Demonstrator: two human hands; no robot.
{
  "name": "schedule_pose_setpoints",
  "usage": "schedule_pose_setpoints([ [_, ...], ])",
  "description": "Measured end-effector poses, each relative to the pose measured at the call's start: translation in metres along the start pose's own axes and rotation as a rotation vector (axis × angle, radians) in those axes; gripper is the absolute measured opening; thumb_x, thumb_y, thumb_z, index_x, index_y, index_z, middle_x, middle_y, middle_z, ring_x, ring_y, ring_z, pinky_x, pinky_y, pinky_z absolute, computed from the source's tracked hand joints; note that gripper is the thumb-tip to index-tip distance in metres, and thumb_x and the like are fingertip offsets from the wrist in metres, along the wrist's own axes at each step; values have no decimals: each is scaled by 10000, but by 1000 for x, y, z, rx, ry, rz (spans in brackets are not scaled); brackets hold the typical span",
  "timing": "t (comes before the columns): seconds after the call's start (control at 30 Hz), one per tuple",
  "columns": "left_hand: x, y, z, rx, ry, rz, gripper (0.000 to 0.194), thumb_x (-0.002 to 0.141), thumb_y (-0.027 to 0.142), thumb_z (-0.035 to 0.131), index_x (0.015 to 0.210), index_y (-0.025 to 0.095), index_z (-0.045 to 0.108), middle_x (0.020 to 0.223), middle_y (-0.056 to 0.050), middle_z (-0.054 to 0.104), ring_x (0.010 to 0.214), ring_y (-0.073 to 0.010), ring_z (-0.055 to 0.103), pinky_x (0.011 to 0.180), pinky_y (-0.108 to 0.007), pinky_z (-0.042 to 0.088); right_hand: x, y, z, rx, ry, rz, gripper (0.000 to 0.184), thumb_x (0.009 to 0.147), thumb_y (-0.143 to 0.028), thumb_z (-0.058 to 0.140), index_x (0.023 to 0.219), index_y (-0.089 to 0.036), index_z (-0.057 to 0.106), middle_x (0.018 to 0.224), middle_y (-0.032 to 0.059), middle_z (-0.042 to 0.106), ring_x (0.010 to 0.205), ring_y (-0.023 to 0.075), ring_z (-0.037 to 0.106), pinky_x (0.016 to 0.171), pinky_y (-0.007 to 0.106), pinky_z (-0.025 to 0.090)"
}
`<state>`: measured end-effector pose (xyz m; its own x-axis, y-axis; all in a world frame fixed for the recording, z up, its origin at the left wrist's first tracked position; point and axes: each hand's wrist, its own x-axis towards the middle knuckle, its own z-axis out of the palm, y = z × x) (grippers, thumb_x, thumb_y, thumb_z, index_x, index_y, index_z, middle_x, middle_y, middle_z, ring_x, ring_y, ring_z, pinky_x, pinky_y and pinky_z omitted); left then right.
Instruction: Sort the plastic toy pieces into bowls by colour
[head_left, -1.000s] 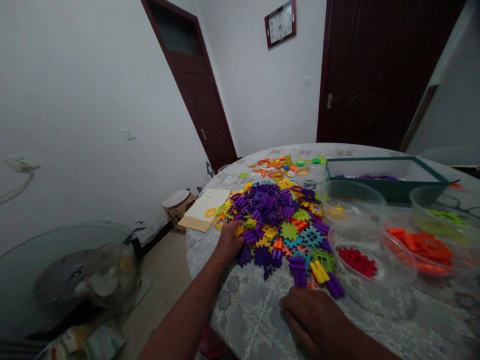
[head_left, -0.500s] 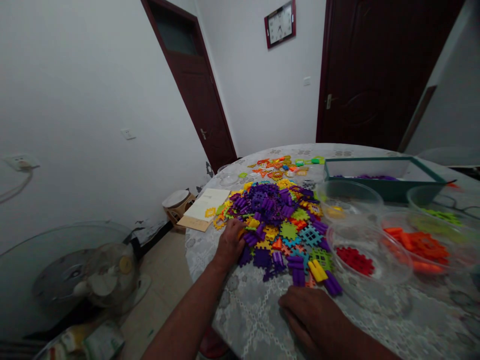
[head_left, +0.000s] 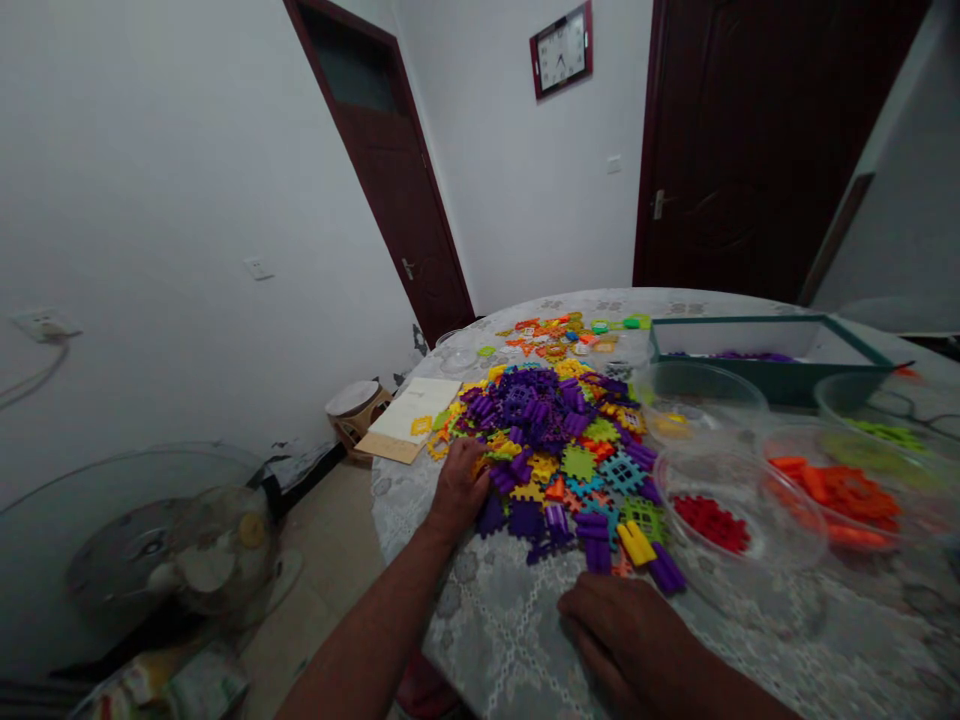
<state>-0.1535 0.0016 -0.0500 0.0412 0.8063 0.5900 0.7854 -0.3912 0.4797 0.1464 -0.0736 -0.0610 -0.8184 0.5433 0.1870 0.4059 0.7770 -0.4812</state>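
A heap of plastic interlocking building pieces (head_left: 540, 410), mostly purple with yellow, lime, blue and orange ones, lies on the patterned tablecloth. At its left front edge is my left hand (head_left: 459, 490), its bent fingers closed among yellow and purple pieces; whatever they grip is hidden. My right hand (head_left: 622, 630) rests on the cloth in front of the heap with fingers curled in, and its palm side is out of sight. Just beyond it lie a purple piece (head_left: 596, 545), a yellow piece (head_left: 637, 542) and another purple piece (head_left: 666, 568).
Clear round tubs stand on the right; one (head_left: 780, 470) contains red pieces (head_left: 711, 523), another orange pieces (head_left: 851, 495). Behind them is a green-edged box (head_left: 772, 380). A pale sheet (head_left: 416, 405) lies left of the heap. Further loose pieces (head_left: 555, 335) are spread at the back.
My left hand has shifted slightly at the heap's edge, with small finger movement. My right hand stays in place.
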Motion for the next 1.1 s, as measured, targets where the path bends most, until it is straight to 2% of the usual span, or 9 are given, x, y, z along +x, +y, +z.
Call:
schedule_pose_setpoints([
  [0.37,0,3,-2,23,46,-6,384,814,32,603,1130,245,645,1106,-62,574,1083,-227,587,995,-407,502,-3,1,1,-8,-26,13,175,950,-150,450,941,-198,618,921,60,695,816,202,649,691,309,371],
  [0.57,0,2,-4,40,95,-21,284,858,103,618,1113,222,656,1101,-64,598,1082,-224,597,1002,-409,500,-3,3,5,-15,-33,14,157,938,-151,466,937,-202,615,907,54,693,802,191,636,690,299,367],
  [0.7,0,-5,-4,25,139,-107,207,871,219,676,1077,219,662,1081,-58,631,1068,-233,608,996,-410,497,-3,3,7,-3,-25,21,158,943,-153,469,949,-209,617,923,48,693,817,188,639,707,297,376],
  [0.83,3,-9,-3,-19,178,-262,244,843,288,717,1074,218,681,1074,-52,656,1039,-233,624,969,-386,498,-2,2,4,-5,-20,15,180,965,-159,446,936,-206,618,907,52,694,801,183,639,694,294,375],
  [1.03,9,-4,-2,-76,150,-303,261,820,309,745,1064,223,708,1101,-64,682,1080,-243,627,1021,-397,471,-2,0,1,-26,-1,-6,177,956,-147,450,924,-206,614,890,52,693,775,176,636,682,293,377],
  [1.1,11,-3,-4,-113,169,-366,282,786,309,768,1046,216,716,1092,-65,692,1081,-250,631,1027,-407,468,-1,1,2,-28,-1,-3,178,954,-146,452,931,-208,618,893,53,698,782,181,644,687,294,384],
])
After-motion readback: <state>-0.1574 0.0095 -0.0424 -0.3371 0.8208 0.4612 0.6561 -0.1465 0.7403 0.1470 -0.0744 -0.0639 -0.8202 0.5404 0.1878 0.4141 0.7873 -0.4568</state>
